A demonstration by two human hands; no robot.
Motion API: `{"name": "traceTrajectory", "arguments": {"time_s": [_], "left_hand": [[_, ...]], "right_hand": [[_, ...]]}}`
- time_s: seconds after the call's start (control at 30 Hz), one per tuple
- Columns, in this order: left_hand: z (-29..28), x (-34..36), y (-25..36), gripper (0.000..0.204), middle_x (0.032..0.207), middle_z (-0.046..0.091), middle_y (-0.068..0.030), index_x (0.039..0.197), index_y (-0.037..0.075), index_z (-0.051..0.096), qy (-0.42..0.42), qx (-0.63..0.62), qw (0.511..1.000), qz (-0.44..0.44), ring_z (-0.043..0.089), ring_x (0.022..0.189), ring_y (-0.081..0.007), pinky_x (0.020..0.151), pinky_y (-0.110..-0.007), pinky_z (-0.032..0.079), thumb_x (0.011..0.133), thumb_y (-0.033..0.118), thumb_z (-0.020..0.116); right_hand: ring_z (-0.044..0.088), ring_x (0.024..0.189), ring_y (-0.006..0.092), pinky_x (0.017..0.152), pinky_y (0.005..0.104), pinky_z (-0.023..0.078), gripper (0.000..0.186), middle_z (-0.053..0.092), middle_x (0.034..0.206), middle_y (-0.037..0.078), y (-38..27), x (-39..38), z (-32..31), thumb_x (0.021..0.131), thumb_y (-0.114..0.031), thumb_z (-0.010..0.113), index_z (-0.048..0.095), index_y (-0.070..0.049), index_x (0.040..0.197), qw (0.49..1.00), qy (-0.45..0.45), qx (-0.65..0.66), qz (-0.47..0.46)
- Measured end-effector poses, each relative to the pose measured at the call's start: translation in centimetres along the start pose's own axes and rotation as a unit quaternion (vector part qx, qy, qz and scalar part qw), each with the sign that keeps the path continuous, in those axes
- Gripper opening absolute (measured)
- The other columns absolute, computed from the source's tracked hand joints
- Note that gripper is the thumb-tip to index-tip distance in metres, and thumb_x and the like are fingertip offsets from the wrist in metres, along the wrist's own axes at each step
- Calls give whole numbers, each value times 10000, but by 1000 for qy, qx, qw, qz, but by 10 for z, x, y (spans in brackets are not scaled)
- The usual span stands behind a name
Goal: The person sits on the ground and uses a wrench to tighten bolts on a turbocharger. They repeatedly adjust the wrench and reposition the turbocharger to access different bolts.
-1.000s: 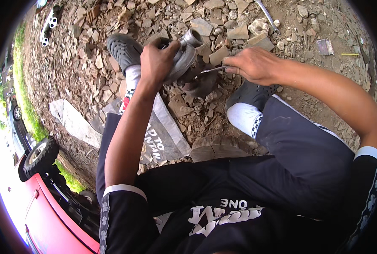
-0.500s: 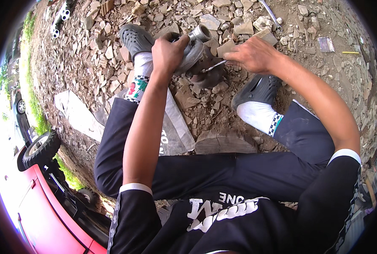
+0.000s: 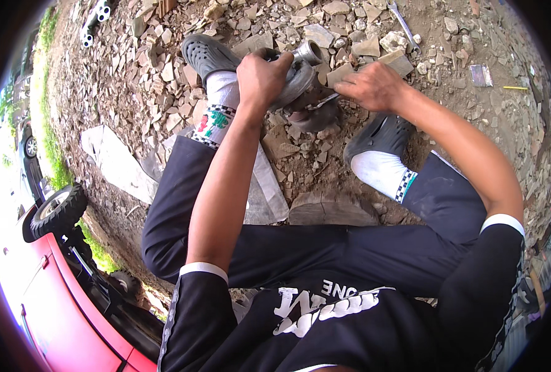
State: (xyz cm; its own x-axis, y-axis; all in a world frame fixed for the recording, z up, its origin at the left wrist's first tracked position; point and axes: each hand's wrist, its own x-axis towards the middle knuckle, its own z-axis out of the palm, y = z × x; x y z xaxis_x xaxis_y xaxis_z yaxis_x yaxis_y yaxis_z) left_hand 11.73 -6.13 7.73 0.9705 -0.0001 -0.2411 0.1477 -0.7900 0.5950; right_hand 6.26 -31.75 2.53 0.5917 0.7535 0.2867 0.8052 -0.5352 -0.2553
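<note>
Left hand [image 3: 262, 80]: fingers clamped metal housing [image 3: 298, 85] from nine o'clock; right hand [image 3: 371, 87]: fingers pinched slim tool [image 3: 330, 98], three o'clock. Firm counter-hold seemed wise.

they wear a black short-sleeved shirt [image 3: 374, 338] with white print [image 3: 331, 313], white cuff bands [image 3: 203, 268] and a patterned strip [image 3: 170, 316] edging the sleeve, dark trousers [image 3: 288, 251], white socks [image 3: 374, 170] with checkered trim [image 3: 405, 186], red-and-green figures [image 3: 213, 123] on the left one, and grey perforated clogs [image 3: 208, 56].

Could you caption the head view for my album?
Over stony ground, the left hand holds a metal part, the right hand a slim tool.
</note>
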Motion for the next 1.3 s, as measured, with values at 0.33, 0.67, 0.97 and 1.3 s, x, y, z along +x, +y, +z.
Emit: {"name": "traceTrajectory", "arguments": {"time_s": [0.33,0.67,0.97,1.3], "left_hand": [[-12,-6,-11,468,959,760,-253,1035,-46,774,-32,-45,998,-17,748,943,-357,921,-408,557,808,361,729],[2,-8,-17,500,963,746,-282,1040,-66,763,1,-35,999,4,735,952,-402,947,-428,549,790,365,726],[3,-13,-11,484,930,742,-288,997,-70,764,9,-42,999,6,726,951,-401,954,-437,545,786,365,742],[14,-27,5,450,982,706,-263,964,-69,757,30,-13,997,68,685,963,-407,967,-454,527,761,332,766]], "right_hand": [[687,579,226,494,379,552,138,666,697,56,-10,10,21,838,-149,618,691,-135,954,999,33,15,-4],[723,635,242,539,364,580,144,677,733,92,-99,34,-62,892,-124,608,709,-34,940,975,-139,-34,169],[720,636,300,595,426,589,273,692,684,119,-89,38,-54,975,-250,614,738,-49,839,968,-130,13,212],[685,668,370,611,479,534,321,693,693,119,-42,13,-24,923,-430,702,768,-121,866,976,-114,97,161]]}}
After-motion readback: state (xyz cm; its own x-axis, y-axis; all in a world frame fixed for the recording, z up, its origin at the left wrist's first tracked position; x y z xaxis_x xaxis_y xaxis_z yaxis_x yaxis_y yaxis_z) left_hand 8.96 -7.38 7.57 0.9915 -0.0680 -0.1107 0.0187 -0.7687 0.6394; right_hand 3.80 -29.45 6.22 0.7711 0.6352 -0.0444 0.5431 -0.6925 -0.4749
